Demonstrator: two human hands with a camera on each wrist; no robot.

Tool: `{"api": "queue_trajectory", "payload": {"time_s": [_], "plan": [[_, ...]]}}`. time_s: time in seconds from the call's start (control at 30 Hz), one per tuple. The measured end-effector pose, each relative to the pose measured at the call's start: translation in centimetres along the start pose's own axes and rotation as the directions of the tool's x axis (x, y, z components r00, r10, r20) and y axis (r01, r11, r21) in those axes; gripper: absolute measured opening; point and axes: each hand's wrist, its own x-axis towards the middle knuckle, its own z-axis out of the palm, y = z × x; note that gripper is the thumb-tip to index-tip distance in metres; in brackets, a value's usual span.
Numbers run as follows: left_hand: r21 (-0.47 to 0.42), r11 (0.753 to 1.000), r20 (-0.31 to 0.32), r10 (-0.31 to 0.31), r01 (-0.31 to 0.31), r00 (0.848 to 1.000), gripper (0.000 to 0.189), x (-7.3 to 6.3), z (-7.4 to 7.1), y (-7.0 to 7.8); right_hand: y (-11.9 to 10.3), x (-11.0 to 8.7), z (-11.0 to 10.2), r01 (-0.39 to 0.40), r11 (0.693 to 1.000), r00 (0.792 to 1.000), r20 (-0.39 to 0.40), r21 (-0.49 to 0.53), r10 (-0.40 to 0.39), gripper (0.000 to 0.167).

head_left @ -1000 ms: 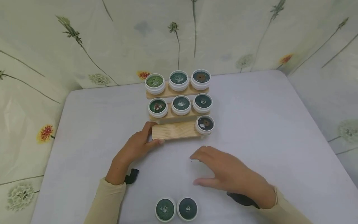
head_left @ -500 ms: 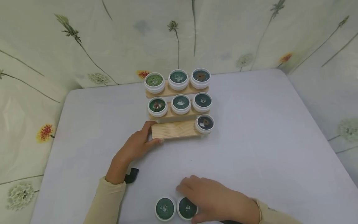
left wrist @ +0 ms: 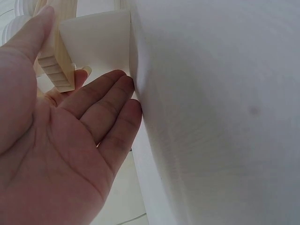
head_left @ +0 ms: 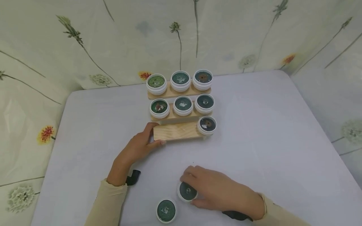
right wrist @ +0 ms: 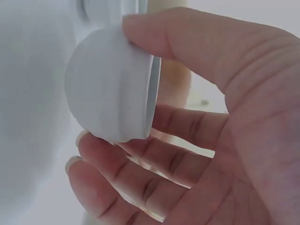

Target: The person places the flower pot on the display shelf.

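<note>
My right hand [head_left: 212,190] grips a small round-bottomed white bowl [right wrist: 110,89] with a dark green inside, thumb on one side and fingers on the other. A second such bowl [head_left: 166,211] stands just left of it at the front. At the left end of the lowest wooden board [head_left: 176,131] of a stepped stand, my left hand [head_left: 141,142] holds the board between thumb and forefinger. Its other fingers extend beside the stand's white support [left wrist: 98,40] in the left wrist view. One bowl [head_left: 207,125] sits at that board's right end.
Behind, the stand's middle board [head_left: 181,117] and top board [head_left: 176,93] each carry three white bowls with green or patterned insides. A white cloth covers the table [head_left: 268,125]. A flower-printed sheet [head_left: 127,37] hangs behind it.
My right hand came down to the front, took hold of the right-hand bowl and has moved it slightly away from me, apart from its neighbour. My left hand stays on the board.
</note>
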Motion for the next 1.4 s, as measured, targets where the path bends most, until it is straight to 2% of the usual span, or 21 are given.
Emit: {"api": "queue_trajectory", "payload": {"time_s": [0.1,0.2,0.43,0.6,0.73,1.03,1.17,1.27,1.4], "plan": [[-0.005,1.000,0.008,-0.009,0.009,1.000,0.071,0.0,-0.1,0.1,0.8,0.3,-1.1,-0.013,0.999,0.996,-0.083,-0.043,0.009,0.060],[-0.005,1.000,0.009,-0.008,0.008,1.000,0.071,0.0,-0.2,0.1,1.6,0.7,-2.3,-0.036,0.997,0.982,-0.187,-0.067,0.023,0.060],[0.013,1.000,0.000,0.003,-0.003,1.000,0.071,-0.1,-0.2,0.1,2.5,1.9,-5.3,-0.133,0.982,0.924,-0.376,-0.137,0.073,0.065],[0.015,1.000,-0.002,0.013,-0.013,1.000,0.069,-0.2,-0.1,0.2,2.9,3.4,-6.4,-0.180,0.977,0.881,-0.461,-0.113,0.109,0.063],[0.014,1.000,-0.003,0.017,-0.017,1.000,0.069,-0.2,-0.1,0.1,3.0,4.6,-6.6,-0.216,0.973,0.863,-0.481,-0.078,0.153,0.064],[0.026,1.000,-0.005,0.017,-0.017,1.000,0.070,-0.1,-0.1,0.1,3.0,6.0,-6.6,-0.302,0.950,0.845,-0.483,-0.076,0.230,0.062],[0.023,1.000,-0.001,0.014,-0.014,1.000,0.070,-0.2,-0.1,0.1,2.9,6.1,-6.4,-0.309,0.949,0.820,-0.521,-0.056,0.237,0.067],[0.022,1.000,0.000,0.011,-0.011,1.000,0.070,-0.2,-0.1,0.2,3.0,6.1,-6.2,-0.324,0.945,0.794,-0.552,-0.029,0.256,0.068],[0.020,1.000,-0.002,-0.004,0.004,1.000,0.071,-0.2,-0.2,0.3,2.9,6.1,-6.1,-0.359,0.933,0.768,-0.560,0.024,0.310,0.055]]}}
